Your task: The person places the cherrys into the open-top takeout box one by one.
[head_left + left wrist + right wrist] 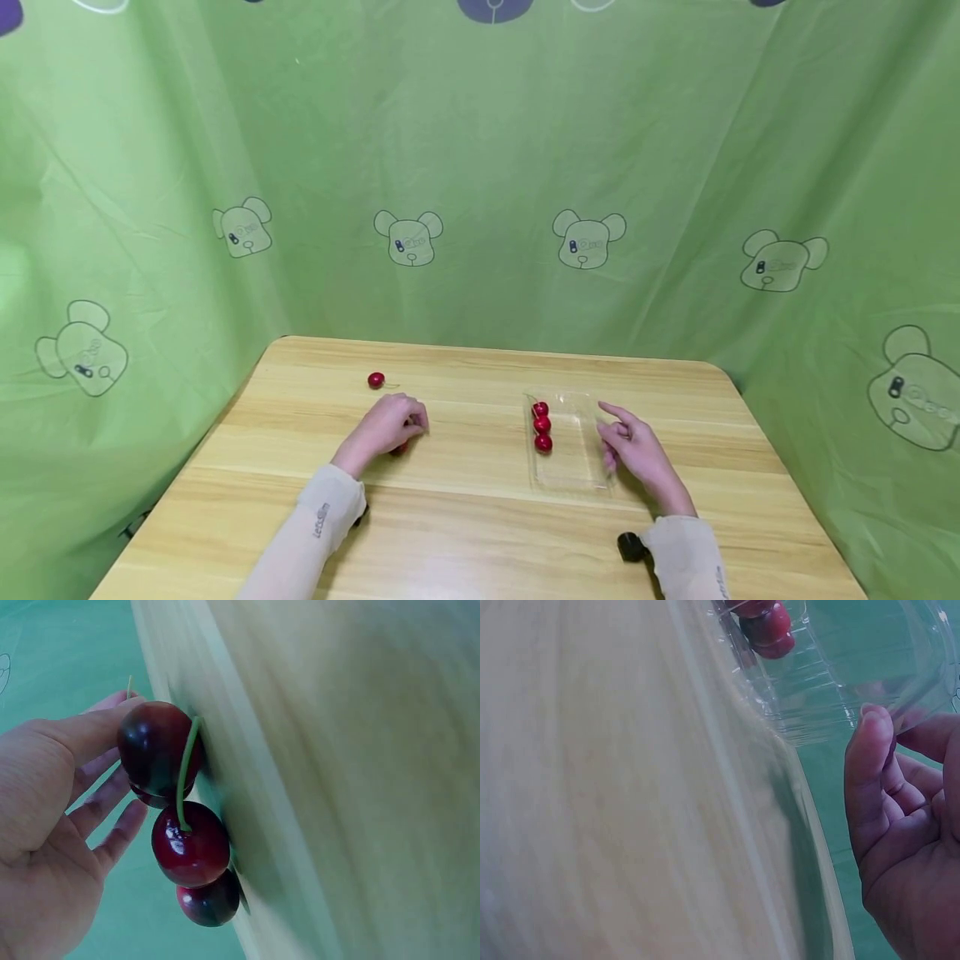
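My left hand [385,425] is low over the table at left, thumb and forefinger brought together. A red cherry [400,448] shows partly beneath it. In the left wrist view the fingertips grip at a cherry, largely hidden by a dark cherry [152,750] in front; a stem sticks up beside them. Below sits a cherry [191,846] with a green stem, then another cherry [208,900]. My right hand [636,446] holds the right edge of a clear plastic container [577,479], thumb tip at its wall. Three cherries [542,425] line the container's left side.
A single cherry [376,380] with its stem lies farther back on the left of the wooden table [465,533]. A green curtain [480,167] printed with bear heads hangs behind the table and at both sides.
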Demonstrator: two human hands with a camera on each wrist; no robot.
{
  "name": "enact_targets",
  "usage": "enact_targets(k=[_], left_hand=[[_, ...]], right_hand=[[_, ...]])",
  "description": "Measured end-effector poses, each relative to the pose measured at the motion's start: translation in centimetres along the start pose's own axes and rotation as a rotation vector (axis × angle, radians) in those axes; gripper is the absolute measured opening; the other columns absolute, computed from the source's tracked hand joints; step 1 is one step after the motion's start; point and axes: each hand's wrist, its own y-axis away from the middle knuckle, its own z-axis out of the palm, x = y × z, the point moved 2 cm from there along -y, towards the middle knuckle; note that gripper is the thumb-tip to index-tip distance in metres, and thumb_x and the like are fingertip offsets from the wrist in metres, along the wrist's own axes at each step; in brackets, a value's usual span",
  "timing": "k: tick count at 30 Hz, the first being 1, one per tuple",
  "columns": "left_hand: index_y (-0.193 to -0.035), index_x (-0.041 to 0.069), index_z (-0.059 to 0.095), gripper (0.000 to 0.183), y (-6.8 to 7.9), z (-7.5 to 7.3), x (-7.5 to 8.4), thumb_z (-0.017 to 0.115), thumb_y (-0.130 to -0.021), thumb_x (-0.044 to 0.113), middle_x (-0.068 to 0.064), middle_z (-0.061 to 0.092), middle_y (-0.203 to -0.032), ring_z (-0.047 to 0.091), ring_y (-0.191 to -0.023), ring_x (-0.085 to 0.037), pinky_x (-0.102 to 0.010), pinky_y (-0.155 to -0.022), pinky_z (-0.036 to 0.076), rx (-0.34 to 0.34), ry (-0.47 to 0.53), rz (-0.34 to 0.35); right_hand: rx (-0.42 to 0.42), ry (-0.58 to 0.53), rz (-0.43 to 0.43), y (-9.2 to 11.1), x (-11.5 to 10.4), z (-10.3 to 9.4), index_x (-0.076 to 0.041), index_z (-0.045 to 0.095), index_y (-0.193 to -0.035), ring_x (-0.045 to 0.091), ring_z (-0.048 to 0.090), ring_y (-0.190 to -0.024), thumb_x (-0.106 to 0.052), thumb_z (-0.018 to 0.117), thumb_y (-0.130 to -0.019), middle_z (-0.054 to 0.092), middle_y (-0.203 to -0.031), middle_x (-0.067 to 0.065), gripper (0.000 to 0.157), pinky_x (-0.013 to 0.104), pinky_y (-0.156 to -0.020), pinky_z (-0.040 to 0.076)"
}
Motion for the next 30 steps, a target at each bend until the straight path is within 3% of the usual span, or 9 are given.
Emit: enact_targets(k=[13,23,30], left_hand=[[-0.090,0.013,0.076,0.009,-0.5,-1.2,1.1,0.080,-0.088,0.005,0.006,0.076,-0.087,0.071,-0.086,-0.014,-0.038,-0.090,0.056,0.123,-0.049,0.052],[-0.090,0.015,0.074,0.007,-0.6,-1.7,1.3,0.078,-0.090,0.010,0.005,0.075,-0.089,0.067,-0.089,-0.016,-0.040,-0.089,0.050,0.155,0.034,-0.029],[-0.091,0.018,0.072,0.007,-0.6,-2.1,1.8,0.078,-0.093,0.013,0.007,0.072,-0.086,0.065,-0.084,-0.011,-0.036,-0.083,0.055,0.213,0.114,-0.079]], right_hand=[[-0.002,0.002,0.001,-0.1,0.0,-0.1,-0.003,0.033,-0.160,0.017,0.061,-0.057,-0.017,0.058,-0.107,0.062,-0.081,0.022,0.060,0.034,-0.056,0.059],[-0.001,0.001,0.002,-0.2,0.1,-0.1,-0.002,0.031,-0.160,0.019,0.061,-0.057,-0.012,0.056,-0.107,0.062,-0.084,0.028,0.060,0.035,-0.055,0.059],[0.002,0.004,0.007,-0.1,0.0,-0.1,-0.003,0.032,-0.160,0.019,0.062,-0.058,-0.014,0.058,-0.107,0.062,-0.083,0.025,0.060,0.035,-0.056,0.059]])
